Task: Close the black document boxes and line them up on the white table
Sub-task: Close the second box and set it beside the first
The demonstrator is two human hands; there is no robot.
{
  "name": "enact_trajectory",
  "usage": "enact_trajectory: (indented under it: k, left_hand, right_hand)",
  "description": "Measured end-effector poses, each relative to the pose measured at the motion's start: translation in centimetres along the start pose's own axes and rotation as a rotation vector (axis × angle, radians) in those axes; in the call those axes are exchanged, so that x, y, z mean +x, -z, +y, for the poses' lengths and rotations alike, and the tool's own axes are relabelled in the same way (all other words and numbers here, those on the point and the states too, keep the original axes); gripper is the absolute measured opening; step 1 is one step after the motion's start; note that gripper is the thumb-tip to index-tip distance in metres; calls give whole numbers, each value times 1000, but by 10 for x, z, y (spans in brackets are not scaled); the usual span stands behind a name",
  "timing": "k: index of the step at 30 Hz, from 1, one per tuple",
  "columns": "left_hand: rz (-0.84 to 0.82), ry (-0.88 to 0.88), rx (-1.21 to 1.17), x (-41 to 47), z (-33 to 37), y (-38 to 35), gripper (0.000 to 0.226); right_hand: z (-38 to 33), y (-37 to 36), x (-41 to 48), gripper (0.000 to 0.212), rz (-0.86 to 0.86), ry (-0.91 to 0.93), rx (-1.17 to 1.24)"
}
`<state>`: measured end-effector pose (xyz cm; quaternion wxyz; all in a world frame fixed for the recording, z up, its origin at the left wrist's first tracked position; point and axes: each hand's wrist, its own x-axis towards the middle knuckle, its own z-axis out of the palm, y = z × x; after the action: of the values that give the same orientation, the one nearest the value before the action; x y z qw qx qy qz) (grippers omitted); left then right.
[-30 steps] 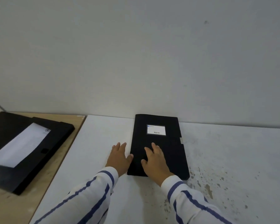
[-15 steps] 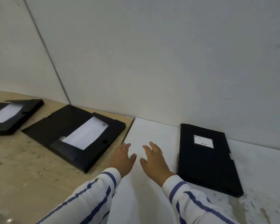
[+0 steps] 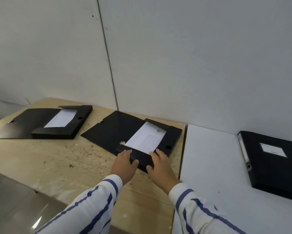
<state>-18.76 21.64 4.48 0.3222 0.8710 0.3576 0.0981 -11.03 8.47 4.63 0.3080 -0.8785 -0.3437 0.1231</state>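
An open black document box [image 3: 118,130] with white printed paper inside lies on the wooden table near the white table's edge. My left hand [image 3: 124,164] and my right hand [image 3: 160,164] rest on its near end wall, fingers spread over the rim. A second open black box [image 3: 64,122] with paper lies farther left. A closed black box [image 3: 270,162] with a white label lies flat on the white table [image 3: 209,166] at the right.
The wooden table [image 3: 57,159] adjoins the white table on its left. A grey wall runs close behind both. A grey floor or lower surface [image 3: 10,200] shows at the lower left.
My view swung left from the closed box on the white table. Both hands left that box and moved left onto the near end of the nearest open box.
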Motion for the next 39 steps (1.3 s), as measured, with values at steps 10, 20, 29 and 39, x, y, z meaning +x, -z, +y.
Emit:
enact_trajectory:
  k: [10,20,29,39]
  left_hand:
    - [-45,211,-179,46,-50,7,54]
    - [-40,472,-415,99,-81,-1,62]
    - [125,672,-756,163,-98,17,49]
    - [75,911,-1259,207,-120,27,48]
  right_hand:
    - [-13,-42,44,54,-93,-18,-71]
    - [7,-71,83,55,-160,-43,-205]
    - [19,-88,79,56,-122,-59,-301]
    - [15,-84,76,55,-119,-88,-286]
